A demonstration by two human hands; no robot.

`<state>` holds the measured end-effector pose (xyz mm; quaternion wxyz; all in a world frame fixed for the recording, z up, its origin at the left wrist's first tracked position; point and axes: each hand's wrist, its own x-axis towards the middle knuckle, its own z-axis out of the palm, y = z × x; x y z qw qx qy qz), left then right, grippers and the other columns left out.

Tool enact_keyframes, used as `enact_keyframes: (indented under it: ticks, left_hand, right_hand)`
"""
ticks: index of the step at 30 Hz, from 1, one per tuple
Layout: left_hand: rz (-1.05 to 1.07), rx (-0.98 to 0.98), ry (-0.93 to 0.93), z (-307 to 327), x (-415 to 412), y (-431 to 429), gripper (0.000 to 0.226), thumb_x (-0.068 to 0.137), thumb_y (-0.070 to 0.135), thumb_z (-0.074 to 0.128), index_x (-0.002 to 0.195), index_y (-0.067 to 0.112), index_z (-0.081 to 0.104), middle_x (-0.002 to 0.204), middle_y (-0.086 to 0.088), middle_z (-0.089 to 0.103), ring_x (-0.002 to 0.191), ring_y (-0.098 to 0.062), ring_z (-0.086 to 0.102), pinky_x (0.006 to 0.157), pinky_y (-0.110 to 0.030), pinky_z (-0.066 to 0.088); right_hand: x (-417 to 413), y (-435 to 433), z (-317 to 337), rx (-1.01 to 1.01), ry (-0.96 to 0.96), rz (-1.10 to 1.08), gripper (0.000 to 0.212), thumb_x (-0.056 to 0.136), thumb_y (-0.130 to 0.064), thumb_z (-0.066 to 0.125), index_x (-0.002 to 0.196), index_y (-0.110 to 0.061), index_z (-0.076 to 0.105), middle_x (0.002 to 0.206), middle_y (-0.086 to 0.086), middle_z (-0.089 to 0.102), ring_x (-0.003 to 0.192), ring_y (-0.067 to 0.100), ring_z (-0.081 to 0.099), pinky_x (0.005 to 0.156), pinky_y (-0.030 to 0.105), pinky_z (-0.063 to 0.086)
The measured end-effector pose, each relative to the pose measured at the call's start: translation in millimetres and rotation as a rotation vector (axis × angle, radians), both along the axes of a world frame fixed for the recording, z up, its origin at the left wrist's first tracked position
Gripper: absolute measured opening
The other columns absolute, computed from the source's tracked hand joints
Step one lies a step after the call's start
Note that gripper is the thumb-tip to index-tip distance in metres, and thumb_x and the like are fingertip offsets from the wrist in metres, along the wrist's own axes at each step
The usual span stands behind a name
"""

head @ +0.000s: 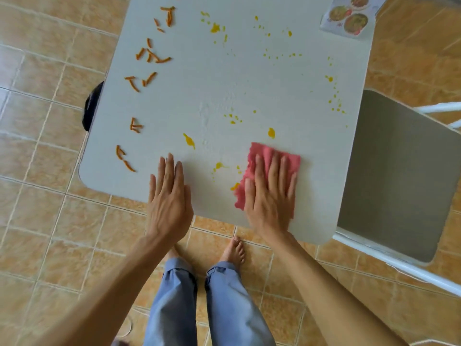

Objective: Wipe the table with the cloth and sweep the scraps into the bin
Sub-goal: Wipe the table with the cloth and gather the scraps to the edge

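A pink cloth [264, 168] is lying flat on the white tabletop [249, 83], close to the tabletop's near edge and toward its right side. The right hand [270, 196] is pressing down on the cloth with the palm flat and the fingers spread, not gripping anything, so the cloth is showing beyond the fingertips and along the thumb side. Just beside the cloth's left edge, yellow sauce smears [218, 166] are marking the tabletop, and more yellow splatters [215, 28] are dotting the surface farther from the cloth, toward the far edge and the right side. Well to the left of the cloth, the left hand [169, 198] is resting flat on the tabletop's near edge, fingers straight and close together, holding nothing. Beyond that hand, orange peel scraps [136, 83] are lying scattered in small clusters along the tabletop's left side, from the near corner to the far edge. A dark round object [91, 108], possibly the bin, is peeking out from under the tabletop's left edge. At the far right corner from the cloth, a printed leaflet with food pictures [349, 17] is lying. A grey chair seat [399, 178] is standing just beside the tabletop's right edge on the tiled floor [50, 221], where the person's bare feet are standing.
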<state>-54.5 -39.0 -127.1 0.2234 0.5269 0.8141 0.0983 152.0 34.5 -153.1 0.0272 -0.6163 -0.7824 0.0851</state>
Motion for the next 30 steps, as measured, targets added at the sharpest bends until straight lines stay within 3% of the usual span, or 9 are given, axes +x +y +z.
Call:
enact_keyframes:
  ticks: [2, 3, 6, 8, 15, 21, 25, 27, 30]
  left_hand:
    - [0.006, -0.005, 0.007, -11, -9, -13, 0.058, 0.102, 0.026, 0.024, 0.156, 0.007, 0.015, 0.166, -0.010, 0.001, 0.153, -0.022, -0.006, 0.124, -0.049, 0.004]
    - [-0.002, -0.003, 0.006, -15, -12, -18, 0.058, 0.102, 0.025, 0.025, 0.156, 0.008, 0.014, 0.166, -0.011, 0.001, 0.153, -0.023, -0.005, 0.124, -0.050, 0.004]
    - [-0.041, 0.015, 0.042, -22, -15, -26, 0.059, 0.103, 0.024, 0.027, 0.157, 0.008, 0.010, 0.166, -0.011, 0.002, 0.154, -0.024, -0.005, 0.124, -0.048, 0.003]
    - [-0.042, 0.022, 0.052, -23, -15, -26, 0.058, 0.104, 0.025, 0.027, 0.157, 0.008, 0.009, 0.166, -0.010, 0.001, 0.154, -0.023, -0.006, 0.124, -0.045, 0.000]
    - [-0.045, 0.038, 0.043, -26, -17, -28, 0.059, 0.105, 0.025, 0.026, 0.157, 0.007, 0.006, 0.166, -0.009, -0.003, 0.153, -0.021, -0.009, 0.124, -0.043, -0.001]
    - [0.017, 0.070, 0.038, -23, -28, -21, 0.058, 0.106, 0.026, 0.024, 0.156, 0.006, 0.002, 0.166, -0.010, -0.005, 0.153, -0.021, -0.011, 0.124, -0.041, 0.000]
    - [-0.024, 0.048, 0.077, -29, -47, -19, 0.060, 0.104, 0.026, 0.023, 0.156, 0.003, 0.004, 0.165, -0.014, -0.003, 0.153, -0.025, -0.008, 0.122, -0.043, 0.003]
    - [-0.078, 0.070, 0.079, -30, -52, -22, 0.060, 0.105, 0.027, 0.023, 0.156, 0.005, 0.002, 0.166, -0.012, -0.003, 0.153, -0.025, -0.008, 0.122, -0.041, 0.002]
    - [-0.064, 0.069, 0.069, -28, -55, -22, 0.059, 0.107, 0.033, 0.020, 0.156, 0.006, 0.001, 0.166, -0.010, -0.005, 0.153, -0.023, -0.010, 0.123, -0.039, 0.000]
  right_hand:
    - [20, 2, -3, 0.006, -0.013, 0.190, 0.057, 0.108, -0.044, 0.025, 0.162, -0.024, 0.023, 0.171, 0.007, 0.017, 0.159, 0.029, 0.012, 0.128, 0.053, 0.012]
    - [30, 4, -5, 0.019, -0.038, 0.133, 0.057, 0.109, -0.043, 0.025, 0.162, -0.024, 0.023, 0.171, 0.007, 0.018, 0.159, 0.029, 0.013, 0.127, 0.053, 0.014]
    - [22, -10, -6, 0.037, -0.056, -0.379, 0.058, 0.109, -0.039, 0.029, 0.162, -0.016, 0.024, 0.169, 0.014, 0.021, 0.157, 0.033, 0.018, 0.123, 0.058, 0.021]
    - [-16, -35, -4, 0.061, -0.035, -0.519, 0.058, 0.109, -0.037, 0.033, 0.160, -0.009, 0.027, 0.166, 0.021, 0.025, 0.155, 0.039, 0.023, 0.120, 0.061, 0.026]
    - [-93, -25, -10, 0.043, -0.033, 0.231, 0.062, 0.107, -0.041, 0.033, 0.162, -0.015, 0.022, 0.170, 0.013, 0.018, 0.158, 0.035, 0.014, 0.126, 0.057, 0.015]
    - [-128, -9, -10, 0.086, 0.039, -0.353, 0.058, 0.108, -0.037, 0.037, 0.160, -0.012, 0.030, 0.167, 0.018, 0.025, 0.155, 0.037, 0.022, 0.121, 0.061, 0.024]
    - [-140, -24, -11, 0.040, 0.002, 0.312, 0.055, 0.107, -0.045, 0.033, 0.160, -0.032, 0.028, 0.170, 0.010, 0.021, 0.158, 0.030, 0.015, 0.126, 0.056, 0.015]
    - [-130, 13, -16, 0.069, 0.007, 0.421, 0.054, 0.106, -0.047, 0.031, 0.159, -0.035, 0.029, 0.170, 0.005, 0.021, 0.158, 0.026, 0.016, 0.126, 0.055, 0.017]
    - [-151, 38, -19, 0.115, 0.031, -0.104, 0.053, 0.106, -0.043, 0.036, 0.158, -0.030, 0.035, 0.168, 0.011, 0.028, 0.155, 0.032, 0.025, 0.121, 0.060, 0.023]
